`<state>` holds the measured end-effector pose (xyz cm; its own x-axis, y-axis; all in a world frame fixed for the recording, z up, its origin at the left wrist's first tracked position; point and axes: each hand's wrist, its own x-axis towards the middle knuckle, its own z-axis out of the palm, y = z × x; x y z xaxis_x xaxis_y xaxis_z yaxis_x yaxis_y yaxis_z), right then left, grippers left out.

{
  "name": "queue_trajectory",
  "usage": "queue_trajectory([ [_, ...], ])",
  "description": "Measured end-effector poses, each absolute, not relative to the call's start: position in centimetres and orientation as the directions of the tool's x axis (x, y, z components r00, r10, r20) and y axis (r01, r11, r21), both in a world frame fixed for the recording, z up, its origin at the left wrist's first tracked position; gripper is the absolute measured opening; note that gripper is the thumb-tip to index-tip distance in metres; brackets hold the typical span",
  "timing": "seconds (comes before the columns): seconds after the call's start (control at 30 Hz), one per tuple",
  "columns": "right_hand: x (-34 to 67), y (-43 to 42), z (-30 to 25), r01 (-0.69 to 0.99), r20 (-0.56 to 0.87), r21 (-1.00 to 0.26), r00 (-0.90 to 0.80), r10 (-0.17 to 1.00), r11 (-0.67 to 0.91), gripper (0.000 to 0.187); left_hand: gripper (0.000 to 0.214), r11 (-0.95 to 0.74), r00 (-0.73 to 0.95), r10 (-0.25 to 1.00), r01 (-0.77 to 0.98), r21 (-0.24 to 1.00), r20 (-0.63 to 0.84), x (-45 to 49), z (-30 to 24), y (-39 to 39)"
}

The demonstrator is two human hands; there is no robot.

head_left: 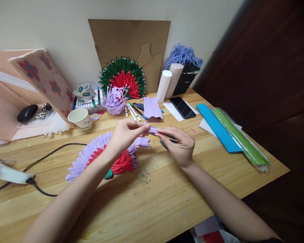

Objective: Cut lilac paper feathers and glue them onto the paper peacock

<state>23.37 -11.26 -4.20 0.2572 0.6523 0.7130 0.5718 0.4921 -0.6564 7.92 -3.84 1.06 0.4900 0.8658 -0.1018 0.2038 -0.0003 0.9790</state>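
Between my two hands, above the middle of the table, is a small folded piece of purple crepe paper (152,129). The thumb and fingers of my left hand (126,133) pinch its left end. My right hand (181,146) pinches the other end, its fingers pointing left. Dark slim objects (164,144) show beneath my right fingers; their kind is partly hidden. Below my left forearm lies a fan-shaped paper flower (123,162) with red petals inside and purple ones outside, partly covered by the arm. A purple paper scrap (142,142) lies beside it.
A glue gun (12,173) with a black cord is at left. Behind stand a paper cup (80,118), a bowl of purple scraps (114,105), markers (133,112) and a green-red paper fan (125,79). A phone (183,108) and blue paper (219,128) are at right.
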Motion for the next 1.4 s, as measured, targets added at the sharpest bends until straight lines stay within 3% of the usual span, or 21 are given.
queue_trajectory([
  [0.43,23.28,-11.37,-4.08,0.5,0.619,-0.748,0.29,0.73,0.436,0.02,0.022,-0.016,0.495,0.866,0.165,0.986,-0.069,8.0,0.89,-3.94],
  [0.77,23.43,-11.34,-3.71,0.531,0.649,-0.713,0.25,0.719,0.459,0.011,0.022,-0.009,0.491,0.868,0.168,0.986,-0.076,8.14,0.83,-4.08],
  [1.4,23.51,-11.06,-3.92,0.521,0.695,-0.698,0.329,0.639,0.491,0.014,0.024,0.016,0.498,0.863,0.149,0.989,-0.089,8.23,1.12,-4.28],
])
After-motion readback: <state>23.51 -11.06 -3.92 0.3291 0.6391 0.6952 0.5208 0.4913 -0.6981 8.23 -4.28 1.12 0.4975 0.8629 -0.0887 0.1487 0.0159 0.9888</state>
